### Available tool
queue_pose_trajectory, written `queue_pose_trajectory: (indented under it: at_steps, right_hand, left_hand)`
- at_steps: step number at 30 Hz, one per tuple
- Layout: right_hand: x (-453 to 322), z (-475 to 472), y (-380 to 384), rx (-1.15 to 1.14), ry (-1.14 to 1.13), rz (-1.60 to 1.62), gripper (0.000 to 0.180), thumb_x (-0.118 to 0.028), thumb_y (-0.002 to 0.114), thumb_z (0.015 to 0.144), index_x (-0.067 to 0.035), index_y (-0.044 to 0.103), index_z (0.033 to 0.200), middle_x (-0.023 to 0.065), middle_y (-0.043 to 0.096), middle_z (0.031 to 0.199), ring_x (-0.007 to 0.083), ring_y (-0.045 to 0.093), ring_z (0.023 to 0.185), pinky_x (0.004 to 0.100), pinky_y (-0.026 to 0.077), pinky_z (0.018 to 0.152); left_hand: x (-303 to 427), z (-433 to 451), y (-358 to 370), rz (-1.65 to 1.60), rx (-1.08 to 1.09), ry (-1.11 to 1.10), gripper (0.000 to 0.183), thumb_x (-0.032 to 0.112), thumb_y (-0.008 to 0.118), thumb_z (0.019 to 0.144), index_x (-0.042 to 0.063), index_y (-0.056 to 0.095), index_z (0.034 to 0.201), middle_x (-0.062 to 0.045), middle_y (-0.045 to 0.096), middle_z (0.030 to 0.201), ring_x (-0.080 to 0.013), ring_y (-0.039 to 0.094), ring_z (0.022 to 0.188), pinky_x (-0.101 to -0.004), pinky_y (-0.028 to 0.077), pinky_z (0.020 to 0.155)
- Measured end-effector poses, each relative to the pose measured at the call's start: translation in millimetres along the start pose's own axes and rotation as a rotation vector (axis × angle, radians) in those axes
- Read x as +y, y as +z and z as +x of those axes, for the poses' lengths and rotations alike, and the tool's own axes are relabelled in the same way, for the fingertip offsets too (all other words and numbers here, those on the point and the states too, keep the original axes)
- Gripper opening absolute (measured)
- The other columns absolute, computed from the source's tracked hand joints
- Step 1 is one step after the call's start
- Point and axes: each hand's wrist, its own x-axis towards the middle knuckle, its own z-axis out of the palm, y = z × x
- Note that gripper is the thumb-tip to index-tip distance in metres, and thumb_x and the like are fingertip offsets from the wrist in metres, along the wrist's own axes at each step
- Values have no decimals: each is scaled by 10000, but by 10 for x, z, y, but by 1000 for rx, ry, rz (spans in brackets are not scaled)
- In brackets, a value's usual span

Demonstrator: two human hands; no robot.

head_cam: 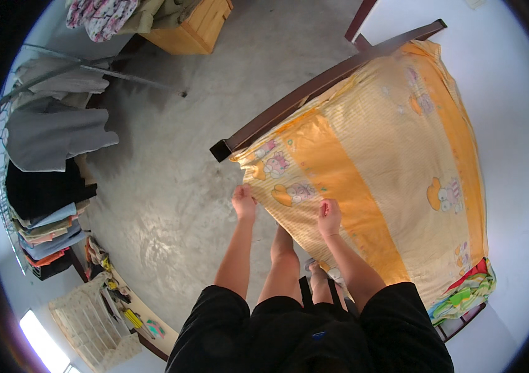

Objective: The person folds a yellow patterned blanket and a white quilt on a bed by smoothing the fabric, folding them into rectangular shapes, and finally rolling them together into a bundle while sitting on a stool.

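Note:
A yellow and orange bed sheet with cartoon prints covers the bed before me and hangs over its near side. My left hand is closed on the sheet's edge near the bed's corner, at the dark wooden bed frame. Farther right, my right hand is curled over the sheet beside the orange band; whether cloth is pinched in its fingers cannot be made out. Between the hands the sheet's lower edge slants down past my legs.
Clothes hang on a metal rack at the left. A wooden cabinet bearing folded cloth stands at the top. Green patterned bedding lies at the bed's lower right end. A white wall borders the bed on the right.

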Motion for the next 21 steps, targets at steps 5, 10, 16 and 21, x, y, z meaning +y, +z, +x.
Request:
queue_pose_trajectory:
  at_steps: [5, 10, 16, 21]
  right_hand:
    - [515, 31, -275, 77, 204, 187, 32, -62, 578, 927, -58, 589, 957, 84, 600, 817, 163, 598, 657, 285, 467, 567]
    - [934, 317, -699, 346, 396, 486, 65, -114, 582, 939, -58, 577, 907, 51, 588, 714, 125, 573, 603, 252, 442, 504]
    - [1183, 986, -1383, 423, 818, 831, 152, -177, 616, 925, -69, 570, 830, 51, 593, 670, 140, 566, 542, 240, 426, 441]
    - [1384, 1330, -1495, 348, 1096, 1144, 331, -358, 670, 919, -68, 575, 790, 73, 614, 648, 174, 568, 476, 278, 466, 417]
  left_hand:
    - [10, 144, 24, -36, 218, -117, 214, 180, 575, 992, 29, 561, 842, -43, 580, 679, -141, 513, 454, -300, 437, 383]
    - [9, 222, 325, -215, 479, -251, 116, 110, 538, 975, 3, 520, 1017, -149, 612, 912, -234, 628, 593, -322, 524, 447]
    - [58, -167, 1076, 538, 421, 453, 128, 57, 604, 885, 39, 540, 994, -149, 565, 1045, -257, 574, 857, -390, 493, 781]
    - [213, -393, 2489, 545, -564, 421, 195, 203, 682, 878, 24, 657, 804, -70, 630, 636, -163, 597, 573, -333, 497, 576]
